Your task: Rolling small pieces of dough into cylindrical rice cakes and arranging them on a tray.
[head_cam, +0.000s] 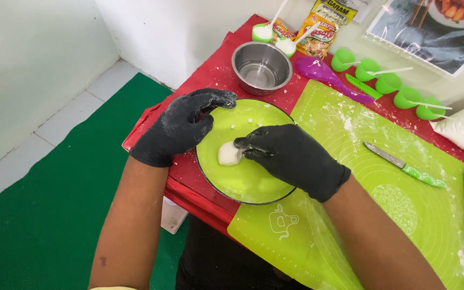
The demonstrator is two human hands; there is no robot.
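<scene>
While gloved, both hands work at a round lime-green plate (253, 182).
Right hand (291, 161) pinches a soft white dough lump (229, 154) at plate centre; left hand (181, 129), floury, curls loosely on plate's rim, holding nothing.

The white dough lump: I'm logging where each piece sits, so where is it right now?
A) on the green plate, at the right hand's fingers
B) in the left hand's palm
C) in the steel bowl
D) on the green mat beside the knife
A: the white dough lump lies on the green plate, with the right hand touching it with its fingers, while the left hand rests at the plate's rim.
</scene>
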